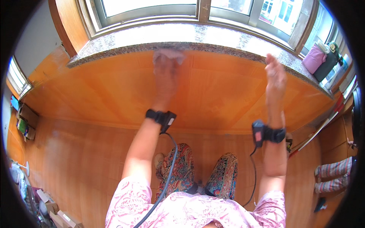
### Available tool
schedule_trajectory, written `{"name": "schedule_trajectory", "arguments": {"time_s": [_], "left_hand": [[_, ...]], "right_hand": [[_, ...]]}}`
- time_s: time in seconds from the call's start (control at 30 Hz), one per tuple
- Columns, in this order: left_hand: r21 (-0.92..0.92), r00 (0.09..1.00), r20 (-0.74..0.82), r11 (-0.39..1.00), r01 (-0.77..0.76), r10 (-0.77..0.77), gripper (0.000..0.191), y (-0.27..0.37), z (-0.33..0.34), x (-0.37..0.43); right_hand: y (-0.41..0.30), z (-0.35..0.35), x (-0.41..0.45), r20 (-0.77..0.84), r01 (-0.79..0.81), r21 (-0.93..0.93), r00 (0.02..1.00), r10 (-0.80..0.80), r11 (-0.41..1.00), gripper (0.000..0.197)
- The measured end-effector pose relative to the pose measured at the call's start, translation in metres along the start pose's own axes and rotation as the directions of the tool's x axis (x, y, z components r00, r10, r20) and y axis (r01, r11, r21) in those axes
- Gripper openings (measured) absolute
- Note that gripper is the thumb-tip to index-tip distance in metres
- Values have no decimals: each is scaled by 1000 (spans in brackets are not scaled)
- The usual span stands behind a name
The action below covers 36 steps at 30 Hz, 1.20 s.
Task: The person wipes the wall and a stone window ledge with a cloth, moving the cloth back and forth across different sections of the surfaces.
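Note:
My left hand (165, 74), blurred, presses a pale cloth (168, 54) flat against the top of the orange wooden panel (216, 91), just under the front edge of the granite windowsill (125, 38). Farther right, my right hand (276, 75) is raised by the sill's edge, seen side-on and somewhat blurred. It holds nothing that I can see, and its fingers are loosely extended. Whether it touches the sill or the panel cannot be made out. Each wrist wears a black strap with a small cabled device.
Pink and dark containers (320, 61) stand on the sill's right end, below sliding windows (151, 11). A long pole (318, 132) leans at the right. Cardboard boxes (64, 219) lie at lower left on the wooden floor (85, 154). A striped cloth item (333, 175) is at right.

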<state>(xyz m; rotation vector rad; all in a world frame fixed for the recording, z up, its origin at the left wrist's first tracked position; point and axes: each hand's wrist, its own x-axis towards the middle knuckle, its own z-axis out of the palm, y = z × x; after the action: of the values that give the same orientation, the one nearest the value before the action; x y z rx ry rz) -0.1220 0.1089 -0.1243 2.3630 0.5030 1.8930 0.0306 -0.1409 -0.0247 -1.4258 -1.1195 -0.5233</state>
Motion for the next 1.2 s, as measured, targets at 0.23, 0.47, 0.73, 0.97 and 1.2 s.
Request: {"name": "schedule_trajectory", "arguments": {"time_s": [0.23,0.47,0.73,0.97,1.2], "left_hand": [[94,875,353,918,-386,332,26,-64,47,-151],[199,982,140,968,-156,130,23,-65,1,-43],[245,975,-160,950,191,-155,34,-202,-40,-50],[838,845,170,525,146,-507,35,-149,-35,-40],[148,929,209,929,-339,306,27,-168,-85,4]], "right_hand": [[13,44,77,89,74,-320,995,-48,944,44],[50,79,53,181,191,-865,981,-65,464,40],[47,81,54,127,246,-821,959,-254,516,35],[60,83,51,106,217,-848,964,-245,484,35],[53,81,50,91,177,-807,980,-177,564,39]]}}
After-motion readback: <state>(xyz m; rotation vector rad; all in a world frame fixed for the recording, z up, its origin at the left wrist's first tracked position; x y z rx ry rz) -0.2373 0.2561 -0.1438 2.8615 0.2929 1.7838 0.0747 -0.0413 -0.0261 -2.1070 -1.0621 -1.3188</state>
